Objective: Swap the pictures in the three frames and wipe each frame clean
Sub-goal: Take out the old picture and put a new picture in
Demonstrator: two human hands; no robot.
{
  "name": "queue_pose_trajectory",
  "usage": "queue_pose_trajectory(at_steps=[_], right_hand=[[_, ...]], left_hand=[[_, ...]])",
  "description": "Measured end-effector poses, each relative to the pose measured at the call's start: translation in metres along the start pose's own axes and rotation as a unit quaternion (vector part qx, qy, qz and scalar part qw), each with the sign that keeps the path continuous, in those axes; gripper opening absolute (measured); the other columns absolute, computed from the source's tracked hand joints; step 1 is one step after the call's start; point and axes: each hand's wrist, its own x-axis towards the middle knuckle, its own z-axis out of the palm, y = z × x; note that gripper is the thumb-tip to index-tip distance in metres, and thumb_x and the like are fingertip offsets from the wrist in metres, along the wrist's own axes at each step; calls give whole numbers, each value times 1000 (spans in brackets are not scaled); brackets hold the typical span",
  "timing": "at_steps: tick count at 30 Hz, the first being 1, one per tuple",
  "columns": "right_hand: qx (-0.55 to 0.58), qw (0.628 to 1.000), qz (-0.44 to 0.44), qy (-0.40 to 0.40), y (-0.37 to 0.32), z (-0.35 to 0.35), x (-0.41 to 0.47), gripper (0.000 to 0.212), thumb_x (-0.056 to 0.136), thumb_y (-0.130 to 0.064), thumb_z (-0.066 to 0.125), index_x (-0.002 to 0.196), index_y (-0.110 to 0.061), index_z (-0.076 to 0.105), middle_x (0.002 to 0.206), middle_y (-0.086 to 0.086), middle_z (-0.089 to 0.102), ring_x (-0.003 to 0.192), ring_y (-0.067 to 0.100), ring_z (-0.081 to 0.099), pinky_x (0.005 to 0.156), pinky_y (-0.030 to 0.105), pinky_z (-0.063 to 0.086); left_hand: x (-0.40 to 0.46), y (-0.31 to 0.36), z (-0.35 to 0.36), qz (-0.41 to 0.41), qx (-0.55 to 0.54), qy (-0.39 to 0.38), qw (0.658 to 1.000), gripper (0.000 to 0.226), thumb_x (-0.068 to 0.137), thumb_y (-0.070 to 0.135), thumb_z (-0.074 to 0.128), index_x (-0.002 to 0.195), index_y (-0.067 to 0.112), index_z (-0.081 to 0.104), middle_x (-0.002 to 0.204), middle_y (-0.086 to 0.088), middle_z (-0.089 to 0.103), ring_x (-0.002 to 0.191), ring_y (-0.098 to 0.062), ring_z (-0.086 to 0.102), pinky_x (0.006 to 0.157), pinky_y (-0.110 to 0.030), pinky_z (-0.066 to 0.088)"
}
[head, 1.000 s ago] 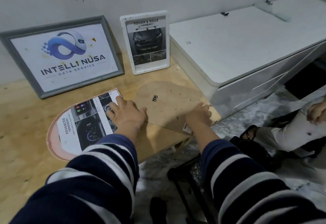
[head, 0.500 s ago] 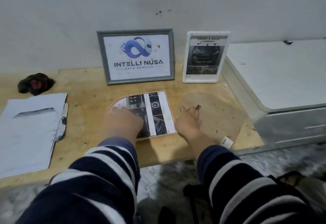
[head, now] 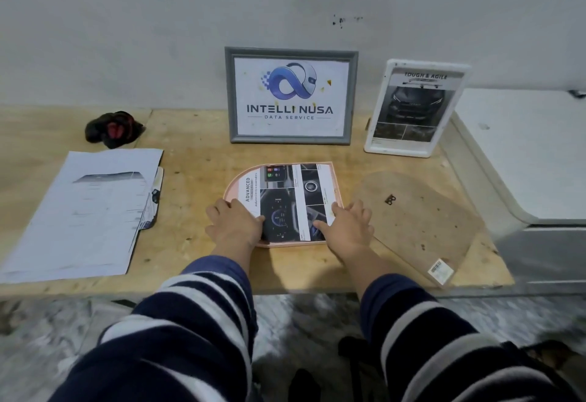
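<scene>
A pink arch-shaped frame (head: 336, 179) lies flat on the wooden table (head: 196, 160), with a car dashboard picture (head: 287, 192) lying in it. My left hand (head: 233, 224) rests on the picture's near left corner and my right hand (head: 348, 225) presses its near right corner, fingers spread flat. The frame's brown backing board (head: 418, 221) lies to the right, apart from the frame. A grey frame (head: 291, 95) with a logo print and a white frame (head: 413, 108) with a car print lean upright against the wall.
A stack of white papers (head: 85, 211) lies at the left. A dark crumpled cloth (head: 112, 129) sits behind it. A white cabinet (head: 532, 154) borders the table on the right. The table's front edge runs just below my wrists.
My right hand left the backing board and came onto the picture in the pink frame. My left hand shifted to the picture's left corner. The view swung left and pulled back.
</scene>
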Motion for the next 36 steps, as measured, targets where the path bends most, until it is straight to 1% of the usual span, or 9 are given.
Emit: queue_pose_trajectory(at_steps=[9,15,19,25,27,29,30,34,36], right_hand=[[97,993,40,45,-4,5,0,52,83,-46,68,131,-31,56,131,2,40,124,25,32,103,40,31],[86,994,42,57,-6,3,-2,47,85,-44,67,130,-34,57,129,0,48,122,23,36,102,38,31],[144,987,45,53,-11,7,-6,42,86,-36,68,127,-36,58,125,-1,53,118,22,43,102,38,32],[329,935,127,48,-16,-3,6,78,72,-28,81,138,-27,39,133,3,49,116,25,55,100,49,45],[353,924,135,48,-13,-7,8,58,78,-27,77,130,-21,52,122,1,62,103,22,63,91,44,52],[335,933,127,33,-9,-8,7,23,85,-27,71,106,-16,68,91,-4,69,75,14,63,74,31,54],[323,938,120,32,-7,-9,8,15,87,-26,69,98,-16,70,80,-6,66,65,10,58,66,26,50],[291,951,97,39,-5,-9,10,17,89,-26,66,104,-19,73,95,-4,71,63,9,57,57,23,41],[298,950,85,30,-5,-8,11,23,92,-25,62,112,-17,70,107,-2,69,76,15,63,67,25,46]], left_hand=[[-2,-1,3,3,1,25,1000,56,89,52,57,129,15,44,136,-10,35,126,-31,27,94,-45,35],[-5,2,6,-3,6,34,999,56,90,52,56,132,17,43,137,-9,37,125,-30,28,94,-45,35],[-5,2,6,-10,3,29,1000,52,90,50,57,128,17,45,137,-9,37,125,-30,28,94,-44,34],[-6,6,5,-20,7,24,999,49,90,47,58,127,16,45,136,-9,35,125,-29,29,92,-42,34],[-7,6,5,-21,7,26,999,49,90,46,57,127,16,44,136,-9,35,125,-29,29,91,-42,34],[-7,7,5,-20,8,29,999,50,91,47,57,127,16,44,136,-9,36,124,-29,29,91,-42,35],[-7,7,5,-19,7,30,999,50,91,47,57,128,16,43,136,-9,36,124,-29,29,91,-42,35],[-6,8,5,-25,6,30,999,52,90,47,58,129,16,43,136,-9,36,125,-29,29,92,-43,35],[-7,9,5,-27,-2,38,999,55,89,46,60,131,15,40,137,-9,36,125,-29,29,94,-43,35]])
